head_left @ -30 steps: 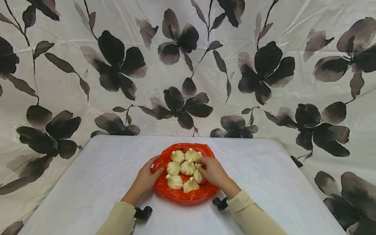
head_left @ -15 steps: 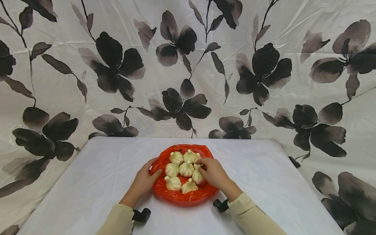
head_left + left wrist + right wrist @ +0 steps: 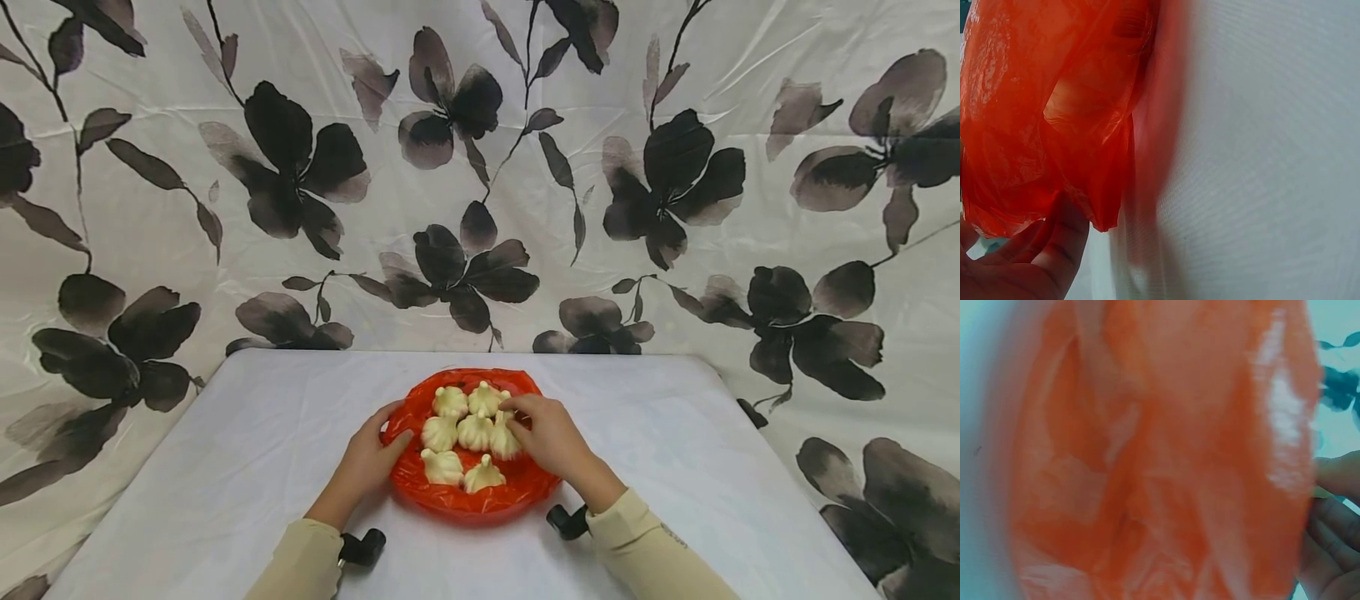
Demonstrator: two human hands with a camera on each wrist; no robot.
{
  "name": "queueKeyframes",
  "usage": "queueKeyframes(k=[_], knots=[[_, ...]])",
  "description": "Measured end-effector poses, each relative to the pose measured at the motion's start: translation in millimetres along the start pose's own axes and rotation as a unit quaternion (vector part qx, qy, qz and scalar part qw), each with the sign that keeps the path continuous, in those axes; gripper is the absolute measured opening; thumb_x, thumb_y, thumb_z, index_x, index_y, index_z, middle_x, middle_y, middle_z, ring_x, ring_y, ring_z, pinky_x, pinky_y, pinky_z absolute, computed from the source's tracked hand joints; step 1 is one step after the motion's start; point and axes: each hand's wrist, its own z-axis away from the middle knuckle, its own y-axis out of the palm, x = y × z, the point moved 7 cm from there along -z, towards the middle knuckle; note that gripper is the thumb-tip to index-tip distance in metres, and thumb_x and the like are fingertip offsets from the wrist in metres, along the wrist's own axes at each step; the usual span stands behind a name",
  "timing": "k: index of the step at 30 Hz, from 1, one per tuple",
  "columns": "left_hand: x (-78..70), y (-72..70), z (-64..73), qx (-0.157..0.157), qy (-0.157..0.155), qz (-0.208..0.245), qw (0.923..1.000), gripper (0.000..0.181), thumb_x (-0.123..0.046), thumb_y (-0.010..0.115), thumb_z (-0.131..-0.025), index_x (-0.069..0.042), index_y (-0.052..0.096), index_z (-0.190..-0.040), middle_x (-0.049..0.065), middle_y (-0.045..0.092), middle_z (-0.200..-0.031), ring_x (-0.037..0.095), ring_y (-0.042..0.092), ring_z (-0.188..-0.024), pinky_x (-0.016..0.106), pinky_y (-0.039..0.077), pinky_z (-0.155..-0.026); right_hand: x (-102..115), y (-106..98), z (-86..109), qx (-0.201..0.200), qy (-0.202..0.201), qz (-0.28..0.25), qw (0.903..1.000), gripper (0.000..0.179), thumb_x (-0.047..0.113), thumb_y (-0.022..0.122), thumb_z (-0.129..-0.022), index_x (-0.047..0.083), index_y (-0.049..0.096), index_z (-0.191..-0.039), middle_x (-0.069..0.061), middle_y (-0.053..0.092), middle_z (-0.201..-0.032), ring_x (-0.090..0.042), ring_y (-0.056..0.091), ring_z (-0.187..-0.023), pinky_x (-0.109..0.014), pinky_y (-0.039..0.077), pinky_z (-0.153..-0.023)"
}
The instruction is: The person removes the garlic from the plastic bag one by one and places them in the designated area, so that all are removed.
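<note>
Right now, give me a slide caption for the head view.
Left hand holds a crinkled red plastic bag of round cream-coloured garlic bulbs; right hand grips one bulb.

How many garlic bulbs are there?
8 garlic bulbs in the red bag: three in back, one partly hidden near the right hand; three midway; two in front. More may be hidden.

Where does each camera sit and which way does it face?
Head: worn on the head, facing forward and down at the red bag of garlic bulbs on the white table; left hand, right hand and sleeves show.
Left wrist: on that wrist, facing the bag's side; left hand partly shows lower left.
Right wrist: on that wrist, facing the bag's side; right hand partly shows at right.
Both wrist views share the bag and table.
</note>
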Motion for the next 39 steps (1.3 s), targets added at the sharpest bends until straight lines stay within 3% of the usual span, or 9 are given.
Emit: queueKeyframes(k=[18,39], knots=[[0.6,-2.6,0.5,-0.002,0.010,0.005,0.9999,0.056,-0.028,0.058,-0.096,-0.020,0.037,-0.148,0.015,0.042,-0.150,0.038,0.043,-0.136,0.053,0.046,-0.103,12.7,-48.4,-4.8,-0.088,-0.042,-0.004,0.9952,0.020,0.007,0.068,-0.088,0.009,0.072,-0.108,-0.003,0.072,-0.102,-0.016,0.068,-0.089,-0.033,0.060,-0.080],[1.7,-5.1,-0.6,-0.001,0.017,0.014,0.9998,0.055,-0.028,0.058,-0.096,-0.019,0.039,-0.147,0.016,0.043,-0.149,0.036,0.052,-0.127,0.049,0.051,-0.099,-26.3,-113.4,-4.0,-0.145,-0.022,0.009,0.9892,0.024,0.002,0.067,-0.088,0.004,0.069,-0.112,-0.013,0.071,-0.106,-0.026,0.070,-0.094,-0.039,0.059,-0.082]])
